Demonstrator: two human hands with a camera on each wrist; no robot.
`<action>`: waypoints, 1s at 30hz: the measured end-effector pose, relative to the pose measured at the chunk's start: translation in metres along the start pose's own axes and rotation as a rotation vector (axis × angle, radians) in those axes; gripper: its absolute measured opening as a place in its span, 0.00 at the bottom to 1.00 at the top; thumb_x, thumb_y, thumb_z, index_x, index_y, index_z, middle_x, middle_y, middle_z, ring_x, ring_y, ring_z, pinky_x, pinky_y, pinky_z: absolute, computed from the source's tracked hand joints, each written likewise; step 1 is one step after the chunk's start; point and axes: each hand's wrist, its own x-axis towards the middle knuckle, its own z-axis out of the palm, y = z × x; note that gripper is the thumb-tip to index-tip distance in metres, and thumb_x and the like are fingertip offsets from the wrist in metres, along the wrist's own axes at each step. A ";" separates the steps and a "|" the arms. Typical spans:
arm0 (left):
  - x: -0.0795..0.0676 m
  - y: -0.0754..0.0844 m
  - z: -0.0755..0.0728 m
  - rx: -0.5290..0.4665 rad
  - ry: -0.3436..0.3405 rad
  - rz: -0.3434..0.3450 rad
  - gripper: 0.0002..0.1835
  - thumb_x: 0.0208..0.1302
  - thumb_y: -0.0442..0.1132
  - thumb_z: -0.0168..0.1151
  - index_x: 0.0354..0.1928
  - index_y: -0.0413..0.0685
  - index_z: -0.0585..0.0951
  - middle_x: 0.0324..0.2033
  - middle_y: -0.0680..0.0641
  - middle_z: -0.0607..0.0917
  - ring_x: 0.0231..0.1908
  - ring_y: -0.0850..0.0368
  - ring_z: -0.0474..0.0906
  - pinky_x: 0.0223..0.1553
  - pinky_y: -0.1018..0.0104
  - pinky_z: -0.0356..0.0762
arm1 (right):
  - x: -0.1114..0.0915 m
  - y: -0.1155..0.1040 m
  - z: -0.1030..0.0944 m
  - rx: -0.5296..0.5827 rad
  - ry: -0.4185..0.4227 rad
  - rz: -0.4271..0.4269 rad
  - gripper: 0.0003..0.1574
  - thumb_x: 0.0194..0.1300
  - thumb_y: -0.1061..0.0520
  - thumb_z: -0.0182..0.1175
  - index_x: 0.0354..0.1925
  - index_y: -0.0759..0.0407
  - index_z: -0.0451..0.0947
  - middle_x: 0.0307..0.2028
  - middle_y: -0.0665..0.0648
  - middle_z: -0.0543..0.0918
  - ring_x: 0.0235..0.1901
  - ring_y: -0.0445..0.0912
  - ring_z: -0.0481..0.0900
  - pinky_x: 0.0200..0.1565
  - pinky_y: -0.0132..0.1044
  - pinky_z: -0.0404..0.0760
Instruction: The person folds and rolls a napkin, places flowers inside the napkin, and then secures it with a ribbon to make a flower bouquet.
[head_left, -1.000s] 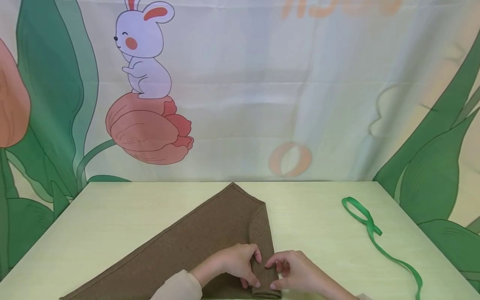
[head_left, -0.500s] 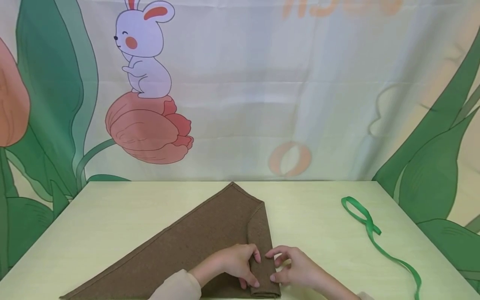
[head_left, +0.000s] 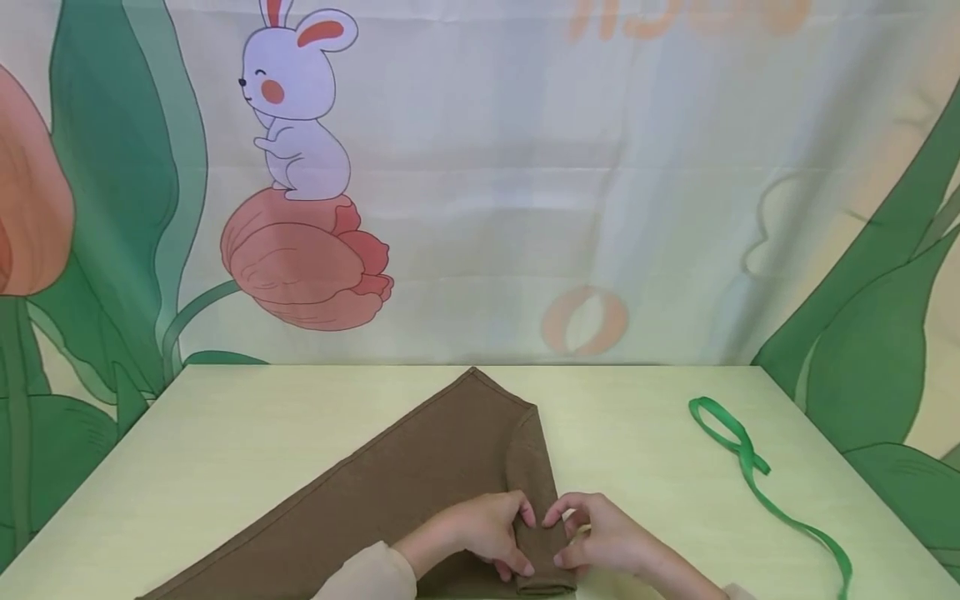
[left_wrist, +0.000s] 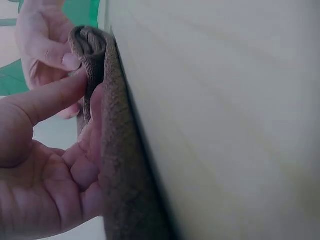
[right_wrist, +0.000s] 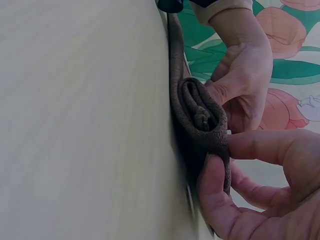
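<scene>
A brown cloth [head_left: 405, 475] lies on the table, its right side rolled into a flat, layered strip [head_left: 534, 467]. My left hand [head_left: 491, 529] grips the left side of this roll near the front edge, thumb and curled fingers against it. From the right, my right hand [head_left: 606, 537] pinches the outer edge of the roll between thumb and fingers. The spiral of layers at the roll's end [right_wrist: 202, 112] shows in the right wrist view. In the left wrist view, some fingertips of the left hand [left_wrist: 45, 185] are hidden behind the cloth.
A green ribbon [head_left: 783, 508] with a loop at its far end lies on the right of the pale table [head_left: 637, 433]. Behind the table's back edge hangs a printed curtain [head_left: 465, 208] with a rabbit and tulips.
The right thumb has slid slightly away from the front, from on top of the roll to its right edge. The left hand keeps its hold. The head view has shifted a little.
</scene>
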 end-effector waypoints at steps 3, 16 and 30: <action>0.007 0.007 0.007 0.018 0.015 0.008 0.19 0.47 0.30 0.70 0.37 0.47 0.70 0.13 0.46 0.80 0.15 0.56 0.78 0.16 0.73 0.66 | -0.004 0.000 -0.010 -0.011 0.004 -0.003 0.21 0.46 0.71 0.63 0.42 0.68 0.73 0.26 0.53 0.68 0.16 0.38 0.68 0.24 0.32 0.77; 0.025 0.015 0.014 -0.018 0.051 0.041 0.12 0.55 0.37 0.64 0.40 0.46 0.73 0.16 0.48 0.79 0.16 0.55 0.78 0.21 0.68 0.74 | -0.013 -0.012 -0.024 -0.276 0.126 -0.093 0.22 0.41 0.70 0.63 0.41 0.65 0.75 0.28 0.54 0.74 0.17 0.38 0.69 0.20 0.29 0.70; 0.016 0.008 0.001 -0.290 0.122 0.014 0.13 0.65 0.41 0.52 0.27 0.38 0.73 0.20 0.38 0.83 0.17 0.54 0.80 0.15 0.74 0.67 | -0.006 -0.029 0.005 -0.365 0.182 -0.265 0.18 0.45 0.65 0.68 0.33 0.61 0.69 0.27 0.51 0.79 0.21 0.34 0.73 0.25 0.29 0.73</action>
